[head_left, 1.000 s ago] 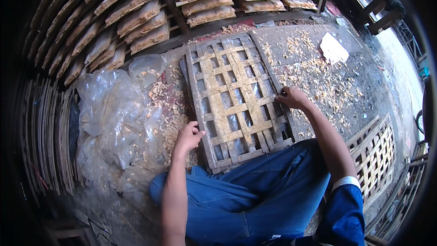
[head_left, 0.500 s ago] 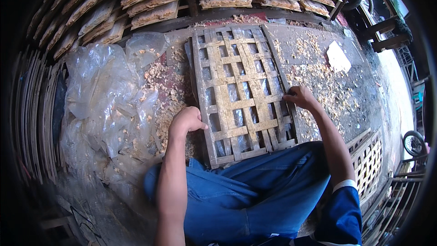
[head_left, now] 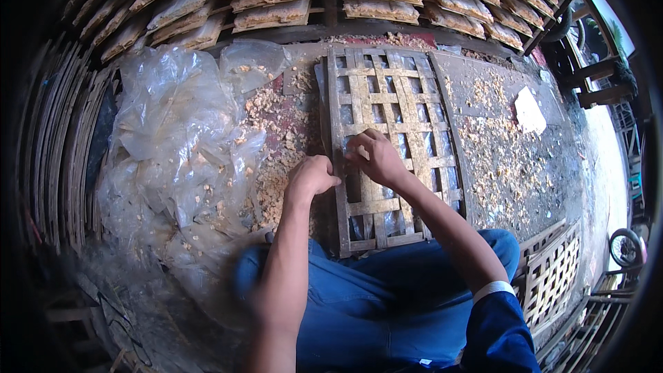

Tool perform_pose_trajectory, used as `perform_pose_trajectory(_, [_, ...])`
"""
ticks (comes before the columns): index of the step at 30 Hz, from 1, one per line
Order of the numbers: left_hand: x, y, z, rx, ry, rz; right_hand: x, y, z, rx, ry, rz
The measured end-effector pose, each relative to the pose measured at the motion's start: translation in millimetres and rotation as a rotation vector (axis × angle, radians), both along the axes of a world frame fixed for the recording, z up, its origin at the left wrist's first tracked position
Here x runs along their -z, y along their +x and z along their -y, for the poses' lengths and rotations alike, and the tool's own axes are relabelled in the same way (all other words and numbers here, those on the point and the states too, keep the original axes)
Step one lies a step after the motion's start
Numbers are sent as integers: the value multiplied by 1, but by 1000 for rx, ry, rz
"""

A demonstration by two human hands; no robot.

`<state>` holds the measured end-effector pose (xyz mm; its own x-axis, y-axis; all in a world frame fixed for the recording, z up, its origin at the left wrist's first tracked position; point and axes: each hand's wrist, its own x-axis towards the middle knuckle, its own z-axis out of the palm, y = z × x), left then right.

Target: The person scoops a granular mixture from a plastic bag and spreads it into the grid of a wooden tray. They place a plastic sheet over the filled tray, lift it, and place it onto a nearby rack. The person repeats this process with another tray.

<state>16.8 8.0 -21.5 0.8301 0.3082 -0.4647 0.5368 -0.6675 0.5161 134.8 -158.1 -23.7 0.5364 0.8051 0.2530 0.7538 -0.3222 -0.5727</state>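
Observation:
A rectangular woven bamboo lattice tray (head_left: 380, 200) with a wooden frame lies in front of my crossed legs. Clear plastic shines through its gaps. My left hand (head_left: 314, 176) is closed at the tray's left rail, thumb toward the frame. Reaching across the lattice, my right hand (head_left: 376, 159) has its fingers bent and pinched together by the inner side of that same rail. A shiny bit of plastic shows near those fingertips; what they hold is partly hidden.
Crumpled clear plastic sheets (head_left: 173, 124) lie at left, with orange crumbs (head_left: 276, 166) scattered between them and the tray. Racks of filled slabs (head_left: 276, 10) stand at the back. A white piece (head_left: 530, 110) and another lattice tray (head_left: 556, 276) are at right; stacked slats (head_left: 59, 145) stand far left.
My right hand has left the tray's right rail and moved left across the lattice to the left rail. My left hand stays by the left rail, slightly higher along it. The view has shifted.

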Motion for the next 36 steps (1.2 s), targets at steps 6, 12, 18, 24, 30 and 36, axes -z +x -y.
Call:
perform_pose_trajectory(6, [-7, 0, 5, 0, 58, -21, 35, 0, -35, 48, 52, -27])
perform_pose_trajectory(12, [-2, 3, 3, 13, 80, -59, 39, -1, -38, 44, 68, -37])
perform_pose_trajectory(18, [3, 8, 2, 36, 52, -66, 30, 5, -33, -94, -12, 17])
perform_pose_trajectory(24, [5, 5, 1, 11, -7, -54, 11, 1, 7, 4, -44, 4])
perform_pose_trajectory(30, [13, 6, -3, 43, -56, -41, 26, -23, 18, 143, -132, 110])
perform_pose_trajectory(36, [9, 9, -4, 64, -98, -11, 37, -26, 8, 276, -76, 85])
